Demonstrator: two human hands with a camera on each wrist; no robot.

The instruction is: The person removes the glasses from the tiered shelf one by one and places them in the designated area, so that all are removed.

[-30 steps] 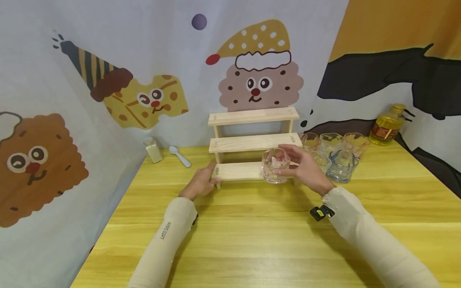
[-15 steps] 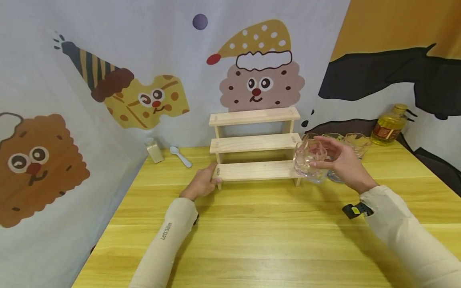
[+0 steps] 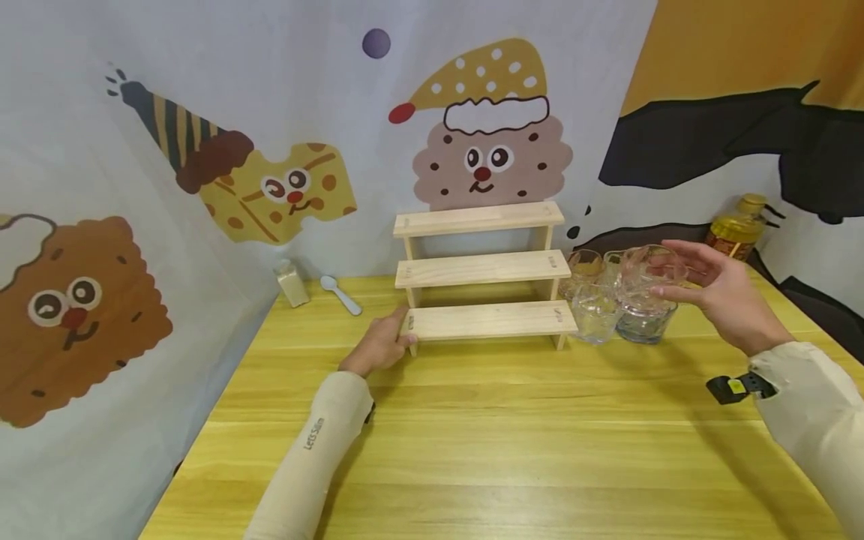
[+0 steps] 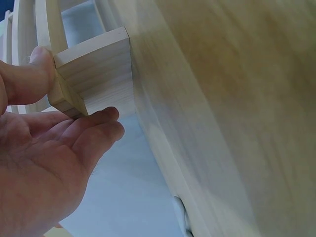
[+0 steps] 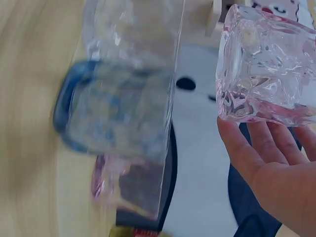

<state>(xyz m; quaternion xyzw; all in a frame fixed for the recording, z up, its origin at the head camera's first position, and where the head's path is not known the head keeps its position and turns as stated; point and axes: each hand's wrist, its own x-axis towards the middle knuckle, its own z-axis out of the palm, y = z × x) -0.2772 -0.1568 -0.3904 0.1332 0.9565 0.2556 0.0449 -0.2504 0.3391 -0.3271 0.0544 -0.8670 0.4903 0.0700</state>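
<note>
Wood-grain yellow table (image 3: 472,450) carries every item in the scene. At the far left, near the printed backdrop (image 3: 202,112), stand a small beige box (image 3: 292,283) and a pale spoon (image 3: 339,293), well apart from both hands.

Left hand (image 3: 379,346) rests on the table at the left end of the wooden step shelf (image 3: 482,271). It pinches the end of the lowest board: thumb on top, fingers against the end face. Judged from this hold, the hand braces the light shelf so that it does not slide.

All three boards of the shelf are bare. Just beside its right end stands a cluster of clear glasses (image 3: 597,311), among them a blue-tinted mug (image 3: 644,321). A bottle of yellow oil (image 3: 734,227) stands further back at the right, near the backdrop.

Right hand (image 3: 725,296) holds a clear textured glass (image 3: 649,271) raised above the cluster. The fingers lie nearly straight along its side with the thumb opposite, a loose and fairly wide grip, probably suited to a thick-walled tumbler.

View differences:
- The left wrist view shows the thumb (image 4: 37,74) pressed on the board corner and the fingertips (image 4: 101,118) touching its end face; the head view shows only the knuckles.
- The right wrist view shows the glass (image 5: 266,69) lying on its side against the fingers (image 5: 247,148), and the blue mug handle blurred below. The thumb is out of that view.
</note>
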